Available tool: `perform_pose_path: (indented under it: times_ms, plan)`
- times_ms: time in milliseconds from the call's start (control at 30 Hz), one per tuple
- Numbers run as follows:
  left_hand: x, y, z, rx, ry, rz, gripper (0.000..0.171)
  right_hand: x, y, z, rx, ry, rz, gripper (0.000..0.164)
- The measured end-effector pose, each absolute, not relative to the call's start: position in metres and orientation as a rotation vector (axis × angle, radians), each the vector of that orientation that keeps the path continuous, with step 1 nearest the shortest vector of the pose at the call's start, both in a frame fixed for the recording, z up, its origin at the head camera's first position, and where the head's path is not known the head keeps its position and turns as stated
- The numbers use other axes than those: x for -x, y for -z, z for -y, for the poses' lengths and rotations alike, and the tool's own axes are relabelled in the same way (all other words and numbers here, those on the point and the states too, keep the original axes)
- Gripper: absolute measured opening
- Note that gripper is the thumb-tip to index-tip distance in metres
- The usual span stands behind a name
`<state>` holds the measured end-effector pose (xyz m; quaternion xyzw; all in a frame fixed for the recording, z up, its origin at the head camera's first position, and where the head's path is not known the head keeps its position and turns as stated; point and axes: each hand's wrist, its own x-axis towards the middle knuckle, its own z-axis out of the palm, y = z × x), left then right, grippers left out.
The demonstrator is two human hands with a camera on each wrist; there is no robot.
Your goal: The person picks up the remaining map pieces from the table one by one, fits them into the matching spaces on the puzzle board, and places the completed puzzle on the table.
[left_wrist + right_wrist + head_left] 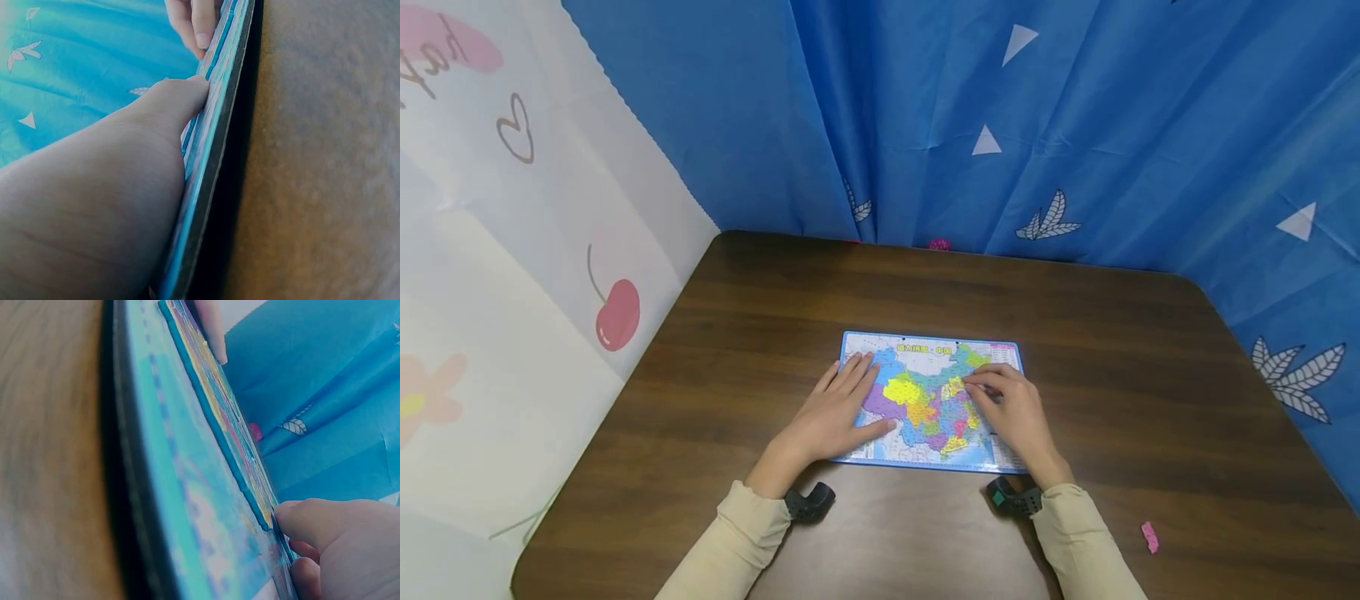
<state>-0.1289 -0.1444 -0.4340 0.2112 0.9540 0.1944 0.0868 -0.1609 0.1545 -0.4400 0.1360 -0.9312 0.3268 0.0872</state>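
A map jigsaw puzzle (917,408) lies on the table, its coloured pieces set in a blue-edged board. My left hand (838,408) rests flat on the board's left part, fingers spread and thumb out. In the left wrist view, the thumb (178,97) lies along the board's surface. Over the right part, my right hand (1011,408) has bent fingers, with thumb and fingertips close together beside a pale yellow patch of the map. The right wrist view shows the thumb (312,519) at the puzzle's edge; whether a piece sits between the fingertips is hidden.
A small pink puzzle piece (1150,537) lies apart on the brown table (1120,358), right of my right forearm. Blue curtain (925,125) hangs behind the table, and a white printed cloth (535,250) hangs along the left.
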Motion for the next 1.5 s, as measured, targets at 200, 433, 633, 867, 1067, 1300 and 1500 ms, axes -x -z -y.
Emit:
perform_pose_path:
  times_ms: [200, 433, 633, 867, 1067, 1300, 1500]
  plan:
    - [0.1280, 0.4359, 0.1424, -0.611, -0.557, -2.844, 0.095, 0.1593, 0.4421, -0.1571, -0.420, -0.997, 2.764, 0.015]
    - [0.1281, 0.4371, 0.1410, -0.621, -0.559, -2.851, 0.094, 0.1580, 0.4442, -0.1594, -0.429, -1.000, 2.745, 0.014]
    - [0.1284, 0.4381, 0.1415, -0.627, -0.548, -2.868, 0.094, 0.1586, 0.4460, -0.1601, -0.424, -0.995, 2.750, 0.014]
    - [0.1294, 0.4378, 0.1412, -0.605, -0.530, -2.839, 0.095, 0.1581, 0.4452, -0.1606, -0.442, -1.005, 2.736, 0.014]
    - [0.1296, 0.4392, 0.1410, -0.600, -0.542, -2.856, 0.096, 0.1582, 0.4455, -0.1605, -0.479, -0.986, 2.716, 0.014]
    - [0.1263, 0.4406, 0.1419, -0.603, -0.549, -2.861, 0.095, 0.1553, 0.4471, -0.1607, -0.497, -0.995, 2.716, 0.014]
    - [0.1271, 0.4404, 0.1428, -0.613, -0.543, -2.860, 0.095, 0.1552, 0.4491, -0.1605, -0.504, -0.983, 2.696, 0.013]
